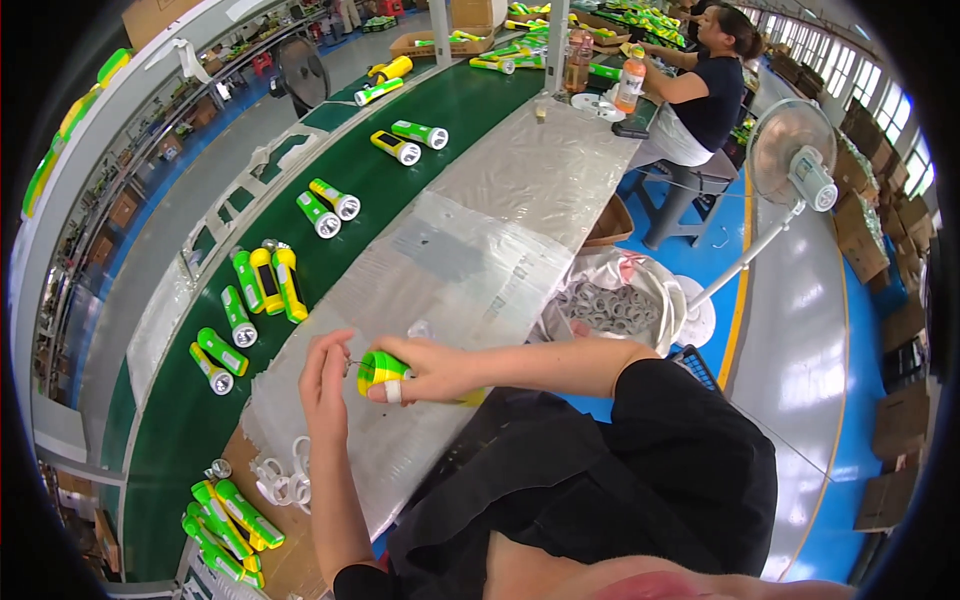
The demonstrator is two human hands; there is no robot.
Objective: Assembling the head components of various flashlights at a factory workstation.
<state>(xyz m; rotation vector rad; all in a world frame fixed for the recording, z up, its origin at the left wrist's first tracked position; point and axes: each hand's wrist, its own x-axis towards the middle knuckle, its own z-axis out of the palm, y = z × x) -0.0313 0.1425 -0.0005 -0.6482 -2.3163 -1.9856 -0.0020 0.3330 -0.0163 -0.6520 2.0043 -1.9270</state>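
Right hand [428,368], its grip closed around a green-and-yellow flashlight part [376,368] above the bench [500,190]; left hand [325,385] just beside its left end, hold unclear.

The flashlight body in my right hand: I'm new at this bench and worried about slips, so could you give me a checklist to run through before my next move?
1. Right hand has hold of the green-and-yellow flashlight body: ok, fingers wrapped around it.
2. Thin dark wire shows at the flashlight body's end facing the left hand: ok.
3. Left hand has a pinch on the wire: cannot tell, too small to make out.
4. White rings set out singly: not ok, they lie in a loose heap beside the left forearm.
5. Flashlights on the green belt apart from both hands: ok.
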